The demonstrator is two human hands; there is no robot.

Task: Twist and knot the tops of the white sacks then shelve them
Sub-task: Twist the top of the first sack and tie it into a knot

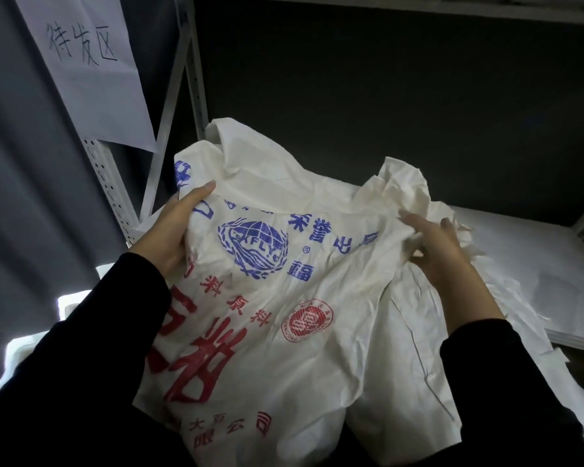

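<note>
A white woven sack [317,291] with a blue globe logo and red lettering fills the middle of the view, crumpled, its loose top pointing away from me toward the shelf. My left hand [172,227] grips the sack's left edge, thumb on the printed face. My right hand [435,251] holds the bunched fabric at the sack's right side, fingers curled into the folds. The top of the sack [402,187] is ruffled and untied. Both arms wear black sleeves.
A white shelf board [536,278] lies behind and right of the sack. A metal upright [196,62] and a diagonal brace frame the rack on the left. A paper sign [91,62] with handwriting hangs at upper left. The back wall is dark.
</note>
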